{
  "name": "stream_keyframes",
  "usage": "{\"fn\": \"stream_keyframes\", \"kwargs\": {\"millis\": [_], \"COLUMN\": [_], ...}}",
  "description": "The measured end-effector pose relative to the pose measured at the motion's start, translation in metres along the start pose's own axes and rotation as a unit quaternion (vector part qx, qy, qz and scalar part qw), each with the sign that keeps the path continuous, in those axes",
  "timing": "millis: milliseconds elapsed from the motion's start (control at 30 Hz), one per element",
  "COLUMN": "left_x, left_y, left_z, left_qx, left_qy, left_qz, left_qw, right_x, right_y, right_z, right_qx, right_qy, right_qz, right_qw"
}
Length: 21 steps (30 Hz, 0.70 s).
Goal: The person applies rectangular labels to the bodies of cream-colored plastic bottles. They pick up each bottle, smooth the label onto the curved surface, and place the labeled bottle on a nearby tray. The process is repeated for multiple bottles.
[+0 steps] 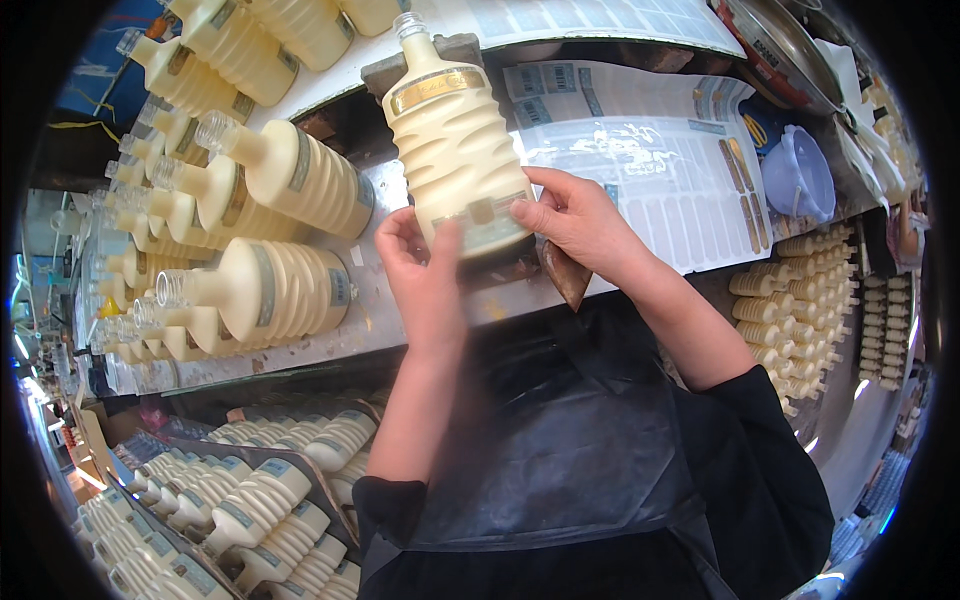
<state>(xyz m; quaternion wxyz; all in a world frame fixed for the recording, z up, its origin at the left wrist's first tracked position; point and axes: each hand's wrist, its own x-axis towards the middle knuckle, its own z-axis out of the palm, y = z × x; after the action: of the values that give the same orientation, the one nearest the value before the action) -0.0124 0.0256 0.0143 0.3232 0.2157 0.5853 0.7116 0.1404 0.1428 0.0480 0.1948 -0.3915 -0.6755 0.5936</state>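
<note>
A cream-coloured bottle (455, 150) with a wavy ribbed body and a clear threaded neck lies tilted back against a grey block (381, 75), neck pointing away from me. A gold band crosses its shoulder, and a pale label (482, 226) sits low on its body. My right hand (585, 220) grips the bottle's lower right side, thumb on the label's edge. At the lower left side is my left hand (420, 275), fingers curled and thumb against the label; that thumb is blurred. A brown pointed piece (565, 274) shows under my right wrist.
Several similar bottles (290, 290) stand crowded on the bench to the left. Label sheets (620, 165) lie to the right, bearing gold strips (742, 180), beside a lavender bucket (798, 175). More bottles (265, 500) fill racks at lower left, and others (790, 310) stand at right.
</note>
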Motion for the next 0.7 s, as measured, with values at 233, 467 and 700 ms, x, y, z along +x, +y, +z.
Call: {"fn": "stream_keyframes", "kwargs": {"millis": [233,467,700], "left_x": [-0.0019,-0.0021,-0.0024], "left_y": [0.0013,0.0016,0.0041], "left_z": [-0.0006,-0.0011,0.0001], "left_qx": [-0.026,-0.034,-0.035], "left_qy": [-0.008,-0.01,-0.009], "left_qz": [-0.006,-0.011,-0.016], "left_qw": [1.0,0.999,0.999], "right_x": [-0.0006,-0.0002,-0.0015], "right_y": [0.0003,0.0019,-0.0004], "right_z": [-0.0003,0.0013,0.001], "right_qx": [0.016,0.017,0.026], "right_qy": [-0.006,-0.007,-0.007], "right_qz": [0.013,0.004,0.009], "right_qw": [1.0,1.0,1.0]}}
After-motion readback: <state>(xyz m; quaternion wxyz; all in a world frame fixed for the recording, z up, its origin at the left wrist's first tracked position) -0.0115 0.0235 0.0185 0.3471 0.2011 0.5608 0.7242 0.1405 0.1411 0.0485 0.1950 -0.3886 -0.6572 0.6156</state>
